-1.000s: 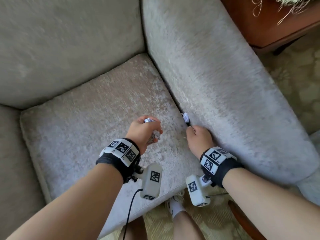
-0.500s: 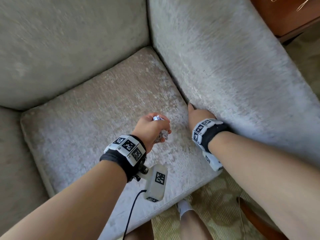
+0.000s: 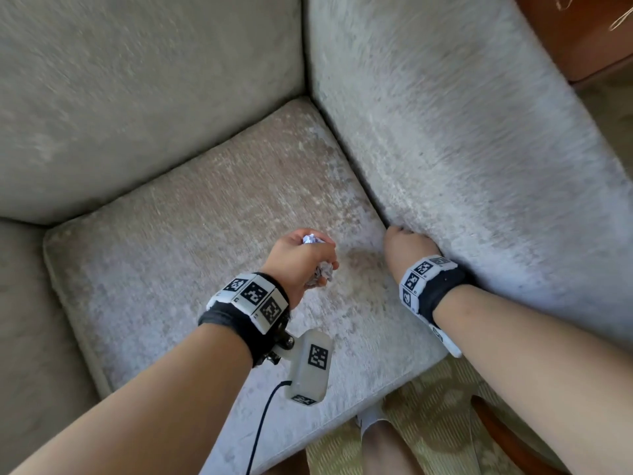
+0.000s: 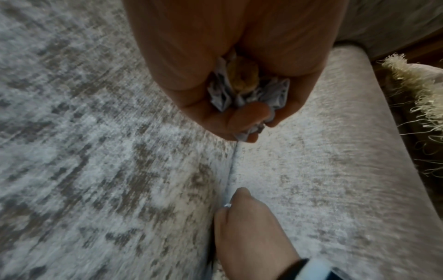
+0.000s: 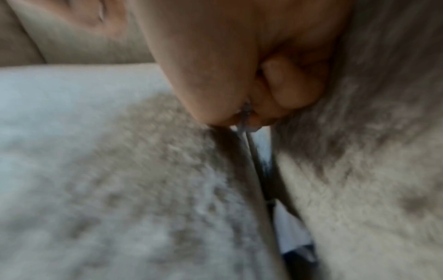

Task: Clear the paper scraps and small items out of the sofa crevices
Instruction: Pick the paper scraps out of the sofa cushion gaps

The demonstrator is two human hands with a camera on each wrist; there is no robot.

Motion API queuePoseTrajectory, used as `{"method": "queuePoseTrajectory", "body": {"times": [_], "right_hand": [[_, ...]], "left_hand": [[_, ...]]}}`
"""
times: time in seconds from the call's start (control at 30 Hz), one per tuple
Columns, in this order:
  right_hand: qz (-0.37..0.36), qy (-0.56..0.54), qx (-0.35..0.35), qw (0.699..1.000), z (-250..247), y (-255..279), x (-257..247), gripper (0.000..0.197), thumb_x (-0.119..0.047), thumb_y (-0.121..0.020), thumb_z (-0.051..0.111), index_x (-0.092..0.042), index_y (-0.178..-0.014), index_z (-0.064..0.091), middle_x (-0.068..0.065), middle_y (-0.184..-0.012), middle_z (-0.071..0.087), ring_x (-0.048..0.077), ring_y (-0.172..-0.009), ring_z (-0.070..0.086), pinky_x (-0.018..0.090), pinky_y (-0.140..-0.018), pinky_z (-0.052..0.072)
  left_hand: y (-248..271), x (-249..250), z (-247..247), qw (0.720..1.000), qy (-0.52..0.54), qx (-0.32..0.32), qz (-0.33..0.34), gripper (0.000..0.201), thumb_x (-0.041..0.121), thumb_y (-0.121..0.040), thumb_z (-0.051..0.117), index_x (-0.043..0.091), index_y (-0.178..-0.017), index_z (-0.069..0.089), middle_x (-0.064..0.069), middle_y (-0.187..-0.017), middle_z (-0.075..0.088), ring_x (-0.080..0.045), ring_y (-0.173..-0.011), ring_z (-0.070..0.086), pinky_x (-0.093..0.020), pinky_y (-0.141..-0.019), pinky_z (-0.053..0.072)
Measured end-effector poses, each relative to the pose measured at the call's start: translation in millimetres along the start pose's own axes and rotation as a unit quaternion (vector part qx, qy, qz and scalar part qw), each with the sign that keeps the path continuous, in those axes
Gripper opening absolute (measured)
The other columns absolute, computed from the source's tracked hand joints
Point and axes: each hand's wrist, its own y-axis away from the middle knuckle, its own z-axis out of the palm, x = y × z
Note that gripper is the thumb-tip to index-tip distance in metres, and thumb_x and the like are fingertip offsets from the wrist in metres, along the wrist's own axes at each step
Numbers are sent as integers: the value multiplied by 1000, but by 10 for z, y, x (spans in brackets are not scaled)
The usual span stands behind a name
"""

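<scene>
My left hand (image 3: 305, 255) hovers over the seat cushion (image 3: 171, 269) and grips a wad of crumpled white paper scraps (image 3: 323, 273); in the left wrist view the scraps (image 4: 223, 94) fill the curled fingers. My right hand (image 3: 406, 243) lies at the crevice (image 3: 359, 173) between the cushion and the armrest (image 3: 462, 149). Its thumb and fingers pinch a small pale paper scrap (image 5: 244, 115) at the mouth of the gap. A white tip of that scrap (image 4: 227, 205) shows at the right hand (image 4: 249, 227) in the left wrist view.
The back cushion (image 3: 137, 80) rises behind the seat. A wooden table (image 3: 582, 36) stands beyond the armrest, with a fringed cloth (image 4: 412, 79) beside it. Patterned carpet (image 3: 428, 406) and my legs lie below the seat's front edge. The dark crevice (image 5: 263, 170) runs on ahead of the right hand.
My right hand slid along the crevice and turned onto its side, closing on the scrap that stuck out a second ago. The left hand has kept its wad and barely moved.
</scene>
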Motion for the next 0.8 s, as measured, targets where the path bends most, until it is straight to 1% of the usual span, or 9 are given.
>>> {"method": "queuePoseTrajectory", "body": {"times": [0.1, 0.2, 0.27, 0.3, 0.43, 0.5, 0.63, 0.73, 0.8], "right_hand": [[7, -64, 17, 998, 21, 124, 12, 21, -4, -93, 41, -1, -112, 51, 14, -98, 67, 30, -85, 67, 33, -62, 43], [27, -203, 14, 979, 43, 298, 112, 16, -20, -88, 46, -9, -80, 55, 7, -71, 60, 24, -59, 55, 26, -53, 44], [54, -293, 4, 954, 53, 454, 164, 26, -24, -83, 47, -14, -60, 39, 2, -58, 44, 20, -51, 40, 24, -48, 31], [70, -335, -3, 940, 50, 543, 178, 29, -25, -81, 46, -15, -58, 31, 1, -56, 36, 19, -50, 33, 25, -48, 25], [99, -424, -38, 899, 138, 726, 132, 32, -19, -82, 43, -19, -57, 22, -2, -52, 22, 17, -50, 23, 25, -48, 14], [59, -420, -36, 905, 221, 733, 45, 37, -12, -81, 44, -19, -53, 20, -3, -48, 21, 16, -48, 20, 24, -47, 12], [39, -426, -11, 904, 340, 713, -106, 36, -12, -81, 50, -16, -55, 25, -3, -51, 29, 13, -47, 26, 23, -46, 21], [48, -446, -35, 893, 371, 763, -131, 13, -17, -88, 49, -16, -76, 42, -2, -68, 48, 14, -52, 40, 23, -47, 29], [41, -424, -41, 904, 364, 826, -103, 5, -19, -91, 50, -19, -95, 47, -1, -82, 60, 13, -53, 49, 22, -45, 34]], "left_hand": [[45, 52, 37, 1000, 9, -4, 0, 16, -8, -82, 57, 8, -84, 59, -11, -71, 59, -19, -61, 63, -22, -45, 44], [104, 87, 89, 1000, 22, -6, 0, 16, -8, -83, 58, 8, -83, 58, -11, -71, 59, -19, -62, 63, -21, -43, 43], [148, 93, 130, 1000, 22, -8, 3, 16, -9, -82, 58, 8, -84, 58, -12, -71, 59, -20, -61, 63, -21, -43, 43], [169, 86, 149, 1000, 18, -10, 5, 16, -9, -83, 58, 8, -84, 58, -12, -71, 59, -20, -61, 63, -21, -42, 43], [241, 14, 201, 1000, -3, -16, 7, 19, -9, -83, 57, 9, -78, 57, -10, -70, 58, -20, -61, 63, -20, -43, 43], [265, -33, 204, 1000, -8, -20, 0, 17, -8, -83, 57, 9, -82, 57, -10, -71, 58, -20, -62, 63, -20, -43, 43], [263, -106, 160, 1000, -17, -17, -5, 18, -9, -83, 57, 9, -79, 58, -10, -70, 58, -20, -63, 63, -21, -42, 42], [258, -162, 120, 1000, -19, -13, -6, 17, -8, -82, 58, 9, -80, 58, -9, -72, 58, -21, -65, 64, -22, -43, 42], [270, -193, 122, 1000, -18, -13, -8, 18, -8, -81, 58, 9, -79, 58, -9, -72, 58, -20, -64, 64, -22, -43, 42]]}}
